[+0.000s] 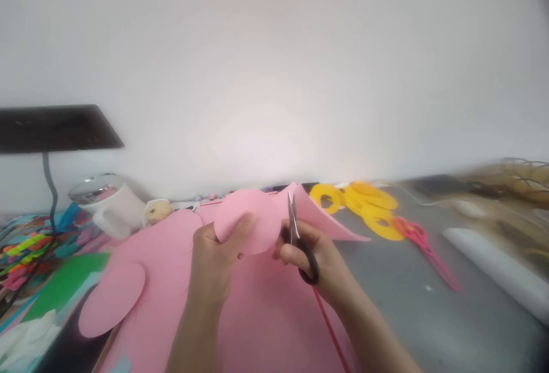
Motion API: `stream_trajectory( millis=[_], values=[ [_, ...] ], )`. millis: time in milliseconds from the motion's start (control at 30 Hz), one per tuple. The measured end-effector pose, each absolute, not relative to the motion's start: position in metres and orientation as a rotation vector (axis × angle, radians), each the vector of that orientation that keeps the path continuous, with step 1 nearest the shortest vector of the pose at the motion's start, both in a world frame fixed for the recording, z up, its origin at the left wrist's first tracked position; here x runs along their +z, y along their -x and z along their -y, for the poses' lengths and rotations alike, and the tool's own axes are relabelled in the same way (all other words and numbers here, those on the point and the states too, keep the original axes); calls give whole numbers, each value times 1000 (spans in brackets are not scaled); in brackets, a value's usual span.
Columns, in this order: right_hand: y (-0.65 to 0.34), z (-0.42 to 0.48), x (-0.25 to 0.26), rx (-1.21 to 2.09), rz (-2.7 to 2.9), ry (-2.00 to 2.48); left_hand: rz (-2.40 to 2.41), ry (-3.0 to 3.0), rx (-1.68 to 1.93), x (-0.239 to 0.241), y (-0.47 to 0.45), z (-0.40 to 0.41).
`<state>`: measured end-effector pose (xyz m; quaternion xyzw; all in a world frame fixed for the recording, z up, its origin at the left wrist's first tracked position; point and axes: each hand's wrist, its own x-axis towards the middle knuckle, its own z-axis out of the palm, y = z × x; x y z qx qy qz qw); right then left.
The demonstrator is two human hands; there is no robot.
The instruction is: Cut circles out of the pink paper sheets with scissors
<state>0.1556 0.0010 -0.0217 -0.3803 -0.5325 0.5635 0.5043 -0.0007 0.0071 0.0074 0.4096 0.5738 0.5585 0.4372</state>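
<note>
My left hand (214, 258) pinches a rounded flap of a large pink foam sheet (171, 281), thumb on its front face, and holds it up off the table. My right hand (317, 258) is closed through the black handles of small scissors (300, 241). Their silver blades point upward into the pink sheet, right beside the rounded flap. A cut pink disc (112, 298) lies flat at the lower left of the sheet.
Yellow foam rings (369, 204) and red-handled scissors (422, 247) lie on the grey table at the right. A white jar with a silver lid (109, 204), a dark lamp (51, 127), green paper (64, 284) and colourful clutter sit left. A white roll (493, 261) lies far right.
</note>
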Motion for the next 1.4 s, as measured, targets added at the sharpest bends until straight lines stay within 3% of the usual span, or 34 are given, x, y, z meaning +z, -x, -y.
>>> stream_trajectory(
  millis=[500,1400],
  values=[
    [-158,-2,-20,1523,1302,805,-1522,-1087,1379,12,-2,-4],
    [-156,-1,-20,1528,1300,899,-1540,-1101,1383,16,-3,-3]
  ],
)
